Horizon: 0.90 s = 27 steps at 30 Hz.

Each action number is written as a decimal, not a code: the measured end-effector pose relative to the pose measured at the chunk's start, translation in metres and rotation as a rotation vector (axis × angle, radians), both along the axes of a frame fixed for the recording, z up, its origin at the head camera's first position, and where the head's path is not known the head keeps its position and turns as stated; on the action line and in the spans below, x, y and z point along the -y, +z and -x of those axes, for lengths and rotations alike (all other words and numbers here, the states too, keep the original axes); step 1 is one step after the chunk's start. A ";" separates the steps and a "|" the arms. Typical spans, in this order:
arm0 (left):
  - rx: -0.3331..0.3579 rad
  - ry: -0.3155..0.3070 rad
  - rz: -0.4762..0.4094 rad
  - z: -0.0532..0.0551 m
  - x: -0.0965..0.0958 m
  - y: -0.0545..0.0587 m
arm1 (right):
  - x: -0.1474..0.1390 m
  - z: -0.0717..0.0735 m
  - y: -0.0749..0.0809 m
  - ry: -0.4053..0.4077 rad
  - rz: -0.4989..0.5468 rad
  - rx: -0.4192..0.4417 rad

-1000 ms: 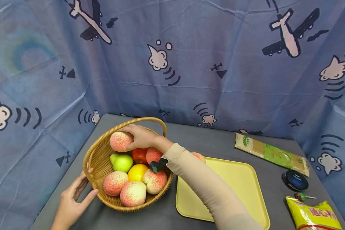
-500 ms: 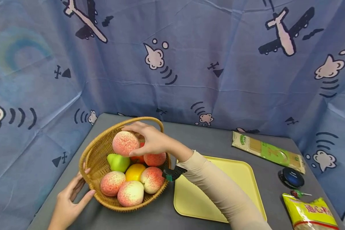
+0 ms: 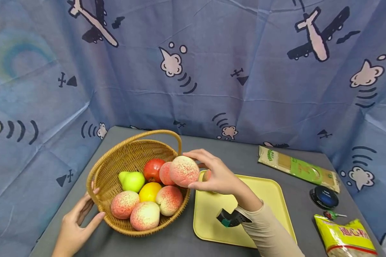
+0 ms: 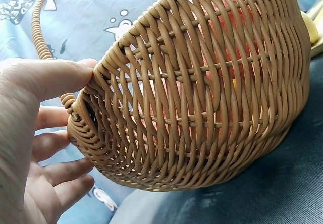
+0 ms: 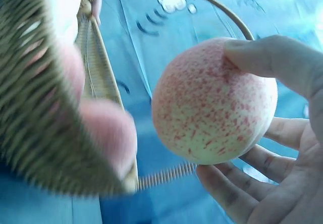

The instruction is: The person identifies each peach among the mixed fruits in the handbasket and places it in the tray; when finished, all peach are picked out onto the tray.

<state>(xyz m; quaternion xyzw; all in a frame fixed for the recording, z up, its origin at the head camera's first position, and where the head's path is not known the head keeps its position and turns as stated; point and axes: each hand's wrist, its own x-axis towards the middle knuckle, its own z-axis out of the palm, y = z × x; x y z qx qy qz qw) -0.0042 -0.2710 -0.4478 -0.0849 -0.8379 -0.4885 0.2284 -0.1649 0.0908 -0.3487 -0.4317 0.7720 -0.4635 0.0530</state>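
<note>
Right hand (image 3: 217, 175): it grips a peach (image 3: 184, 171) with thumb and fingers, at lower centre of the head view.
Left hand (image 3: 75, 223): thumb and fingers hold the rim of the wicker basket (image 3: 132, 157), lower left.
Tray fruit (image 3: 207, 175): mostly hidden by the right hand, on the yellow tray (image 3: 270, 189); kind unclear.
Yellow packet (image 3: 345, 237): cut off at lower right.
Right wrist view: a gap shows between peach and rim; basket fruit (image 5: 111, 135) is blurred.
Left wrist view: red shows through the weave.

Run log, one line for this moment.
left hand: holds wicker basket by its rim | right hand: grips peach near basket's right edge | other fruit: inside basket | yellow tray: right of basket
</note>
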 end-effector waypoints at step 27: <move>-0.046 0.024 -0.002 0.000 -0.003 0.004 | -0.140 -0.021 -0.111 -0.582 -0.077 0.326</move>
